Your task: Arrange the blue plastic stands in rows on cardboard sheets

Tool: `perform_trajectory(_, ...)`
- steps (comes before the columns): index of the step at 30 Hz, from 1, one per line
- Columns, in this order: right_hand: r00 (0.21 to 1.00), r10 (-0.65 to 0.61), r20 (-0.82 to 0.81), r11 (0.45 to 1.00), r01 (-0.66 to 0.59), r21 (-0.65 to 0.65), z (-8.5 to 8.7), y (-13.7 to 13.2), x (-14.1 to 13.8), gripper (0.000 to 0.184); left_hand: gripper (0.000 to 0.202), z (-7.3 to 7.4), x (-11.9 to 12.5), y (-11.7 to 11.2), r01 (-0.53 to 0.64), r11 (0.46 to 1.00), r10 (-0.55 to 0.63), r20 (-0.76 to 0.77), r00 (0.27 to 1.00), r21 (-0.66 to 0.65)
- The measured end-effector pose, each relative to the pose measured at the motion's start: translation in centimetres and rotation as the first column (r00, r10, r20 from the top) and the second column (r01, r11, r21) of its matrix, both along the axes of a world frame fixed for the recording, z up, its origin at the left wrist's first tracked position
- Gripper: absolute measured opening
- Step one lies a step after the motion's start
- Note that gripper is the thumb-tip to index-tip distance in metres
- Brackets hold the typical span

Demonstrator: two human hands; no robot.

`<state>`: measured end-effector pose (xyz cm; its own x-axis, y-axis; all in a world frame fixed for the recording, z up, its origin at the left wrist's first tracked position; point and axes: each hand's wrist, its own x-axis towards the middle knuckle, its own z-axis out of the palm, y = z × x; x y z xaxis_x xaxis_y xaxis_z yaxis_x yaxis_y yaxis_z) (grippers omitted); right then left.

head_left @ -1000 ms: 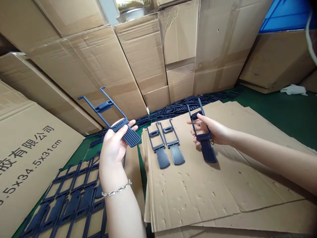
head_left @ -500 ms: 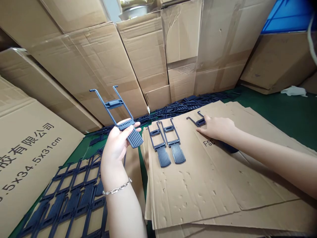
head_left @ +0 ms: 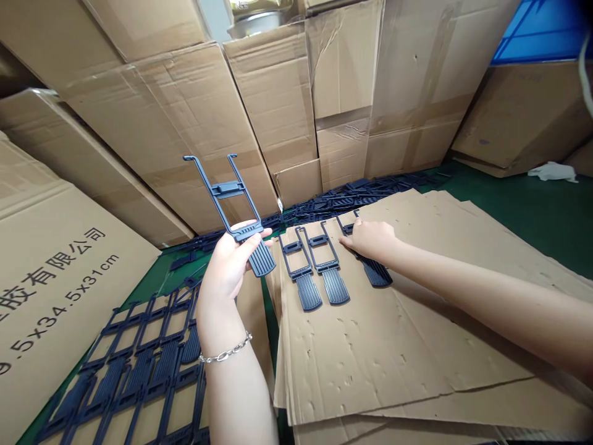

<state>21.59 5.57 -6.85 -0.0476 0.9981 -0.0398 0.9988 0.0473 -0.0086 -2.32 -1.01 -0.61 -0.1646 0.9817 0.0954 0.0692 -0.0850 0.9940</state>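
My left hand (head_left: 228,267) holds up a dark blue plastic frame with a ribbed paddle (head_left: 262,258), thumb across the joint, its two hooked prongs pointing up and away. On the stacked cardboard sheets (head_left: 393,352), my right hand (head_left: 374,238) grips a third frame of the same kind (head_left: 378,274) and covers its middle; its prongs and ribbed end stick out. Left of that hand, two matching frames lie side by side, the first frame (head_left: 309,292) near the sheets' left edge and the second frame (head_left: 335,286) right beside it.
Several more dark blue frames (head_left: 155,371) lie in rows on cardboard at lower left. Behind the sheets, a loose heap of them (head_left: 343,198) spreads over the green floor (head_left: 504,198). Stacked cartons (head_left: 176,123) form a wall behind; a printed carton (head_left: 55,278) stands at left.
My right hand has slid the frame left across the cardboard, closer to the two lying there, and its paddle now shows. My left hand has shifted slightly right with its frame.
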Motion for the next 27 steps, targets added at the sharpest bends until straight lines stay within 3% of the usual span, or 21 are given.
perform_trajectory(7, 0.998, 0.053, -0.022, 0.995, -0.051, 0.081, -0.6, 0.1, -1.0, 0.065, 0.035, 0.0, 0.0, -0.1, -0.003, 1.000, 0.003, -0.009, 1.000, 0.002)
perform_trajectory(16, 0.997, 0.061, -0.056, 0.995, -0.056, 0.080, -0.9, -0.8, -1.6, 0.060, 0.030, 0.3, 0.2, -0.3, -0.004, 1.000, 0.004, -0.027, 1.000, -0.015)
perform_trajectory(21, 0.995, 0.077, -0.059, 0.991, -0.069, 0.116, -0.3, -1.3, -1.7, 0.066, 0.031, 0.2, 0.2, -0.3, -0.010, 1.000, 0.009, -0.041, 0.999, -0.022)
perform_trajectory(24, 0.971, 0.237, -0.043, 0.952, -0.223, 0.211, 0.6, -1.9, -2.0, 0.064, 0.031, 0.2, 0.2, -0.3, -0.006, 1.000, 0.005, -0.043, 0.999, -0.015)
perform_trajectory(26, 0.898, 0.440, -0.019, 0.875, -0.424, 0.236, 1.0, -2.2, -2.4, 0.056, 0.031, 0.2, 0.1, -0.3, -0.005, 1.000, 0.004, -0.039, 0.999, -0.008)
perform_trajectory(27, 0.831, 0.556, -0.015, 0.811, -0.538, 0.229, 0.9, -2.4, -2.6, 0.054, 0.031, 0.2, 0.1, -0.3, -0.005, 1.000, 0.005, -0.036, 0.999, -0.006)
